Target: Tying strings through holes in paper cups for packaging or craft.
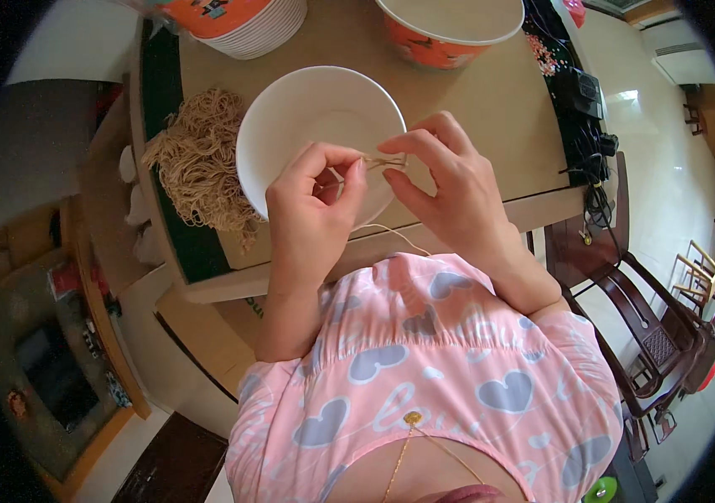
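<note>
Thin tan string (387, 162) is bunched in a small loop between my two hands, above the near rim of a white paper bucket (316, 96). My left hand (317, 180) is closed, pinching the string between thumb and index finger. Close by on the right, my right hand (445, 168) has its thumb and index finger apart, with the loop's strands in the gap between them. A loose strand hangs below my hands, across the table edge toward my lap. Left of the bucket lies a tangled heap of the same tan string (202, 159).
A stack of orange and white paper buckets (248, 29) stands at the far left. Another orange bucket (450, 42) is at the far right. Black adapters (580, 92) and cables line the table's right edge, near small beads (544, 57). A dark wooden chair (651, 327) stands right.
</note>
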Action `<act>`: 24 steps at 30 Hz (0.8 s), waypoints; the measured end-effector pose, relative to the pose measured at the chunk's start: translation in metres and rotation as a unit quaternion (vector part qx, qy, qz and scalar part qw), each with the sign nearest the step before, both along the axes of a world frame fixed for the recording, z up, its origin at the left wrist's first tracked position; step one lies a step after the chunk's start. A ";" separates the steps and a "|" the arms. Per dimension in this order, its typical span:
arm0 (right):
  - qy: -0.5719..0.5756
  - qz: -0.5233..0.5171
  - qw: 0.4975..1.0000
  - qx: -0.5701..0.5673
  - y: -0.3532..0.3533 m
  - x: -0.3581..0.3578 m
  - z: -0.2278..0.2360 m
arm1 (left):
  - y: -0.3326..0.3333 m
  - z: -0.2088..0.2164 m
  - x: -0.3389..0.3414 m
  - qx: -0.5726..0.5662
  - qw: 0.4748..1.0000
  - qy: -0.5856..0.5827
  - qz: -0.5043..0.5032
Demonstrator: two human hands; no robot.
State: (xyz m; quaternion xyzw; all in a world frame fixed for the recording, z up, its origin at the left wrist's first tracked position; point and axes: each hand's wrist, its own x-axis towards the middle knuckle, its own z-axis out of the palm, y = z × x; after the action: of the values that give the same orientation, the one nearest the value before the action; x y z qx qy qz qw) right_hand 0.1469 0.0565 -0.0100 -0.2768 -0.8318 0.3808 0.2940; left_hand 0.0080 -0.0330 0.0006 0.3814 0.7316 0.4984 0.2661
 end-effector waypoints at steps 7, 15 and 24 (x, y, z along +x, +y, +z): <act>-0.022 0.000 0.999 0.032 -0.001 -0.006 -0.003 | -0.004 -0.003 -0.003 -0.007 1.000 -0.026 -0.013; -0.018 -0.017 1.000 0.019 -0.001 -0.008 -0.002 | 0.000 -0.004 0.002 -0.001 0.981 0.176 -0.086; -0.002 -0.038 0.999 0.037 0.000 -0.006 -0.003 | -0.003 -0.011 0.004 0.051 0.955 0.287 -0.045</act>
State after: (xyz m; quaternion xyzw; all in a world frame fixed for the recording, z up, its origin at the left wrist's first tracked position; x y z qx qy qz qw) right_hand 0.1408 0.0566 -0.0125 -0.2978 -0.8348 0.3374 0.3173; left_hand 0.0115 -0.0361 -0.0104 0.5542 0.7328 0.3919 0.0474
